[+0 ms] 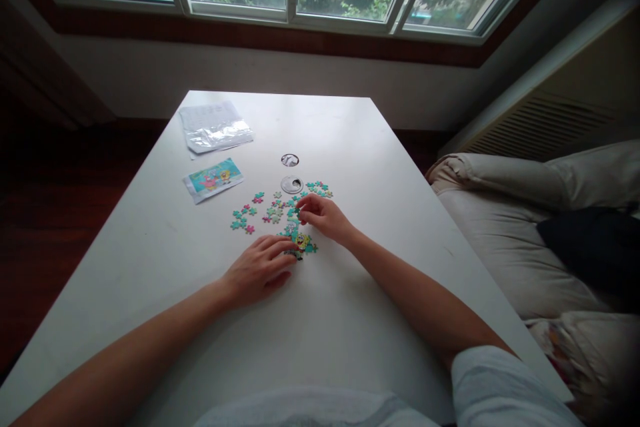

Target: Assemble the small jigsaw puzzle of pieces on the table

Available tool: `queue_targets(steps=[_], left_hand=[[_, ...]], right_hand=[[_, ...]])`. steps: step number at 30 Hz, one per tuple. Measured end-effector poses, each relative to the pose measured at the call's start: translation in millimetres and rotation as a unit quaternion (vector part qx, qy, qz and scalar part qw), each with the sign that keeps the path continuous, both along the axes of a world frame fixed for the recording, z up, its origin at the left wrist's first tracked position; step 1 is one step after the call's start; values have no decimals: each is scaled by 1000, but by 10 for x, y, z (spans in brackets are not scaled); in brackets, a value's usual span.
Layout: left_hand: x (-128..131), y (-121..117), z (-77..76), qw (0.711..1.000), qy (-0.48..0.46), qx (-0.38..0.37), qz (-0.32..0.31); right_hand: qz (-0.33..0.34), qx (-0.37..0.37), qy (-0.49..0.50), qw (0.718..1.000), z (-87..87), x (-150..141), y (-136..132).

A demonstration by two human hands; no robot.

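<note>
Head view shows our left hand (263, 263) lying loosely open against the partly joined puzzle (303, 242) on the bench (345, 327), apparently to steady it, while our right hand (324, 216) curls inward beside loose pieces (275, 215), though we cannot tell whether it pinches one.

Small colourful puzzle pieces (275, 215), scattered, some joined

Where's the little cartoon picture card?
In the head view, the picture card lies toward the left of the white table, just below the clear plastic bag and above and left of the puzzle pieces.
</note>
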State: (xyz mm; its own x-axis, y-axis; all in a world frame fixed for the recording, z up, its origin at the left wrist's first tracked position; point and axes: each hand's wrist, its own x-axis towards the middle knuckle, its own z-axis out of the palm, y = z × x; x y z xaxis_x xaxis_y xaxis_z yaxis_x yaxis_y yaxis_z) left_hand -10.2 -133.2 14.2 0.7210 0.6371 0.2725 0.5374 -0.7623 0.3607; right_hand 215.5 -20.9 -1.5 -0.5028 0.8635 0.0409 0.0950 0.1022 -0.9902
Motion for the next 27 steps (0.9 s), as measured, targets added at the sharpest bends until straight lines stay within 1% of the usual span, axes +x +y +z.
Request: queue_targets(steps=[5,9,13,17,21,24,27], left_hand=[[-16,9,-18,1000,22,-2,-9],[-15,1,-29,999,34,-1,-4],[-16,3,-41,999,32,7,17],[-23,13,-41,999,30,13,39],[-24,12,-49,998,37,19,52],[-25,10,-68,997,37,23,56],[-28,13,-82,998,28,25,47]], right_hand=[[-20,-65,36,997,-8,-12,18],[-33,-69,36,996,-9,-1,28],[-26,-29,30,999,-35,15,48],[-4,20,-32,999,-35,25,35],[-3,73,-102,992,-2,23,-16],[1,115,-137,984,12,16,-45],[21,132,-162,978,0,9,-54]])
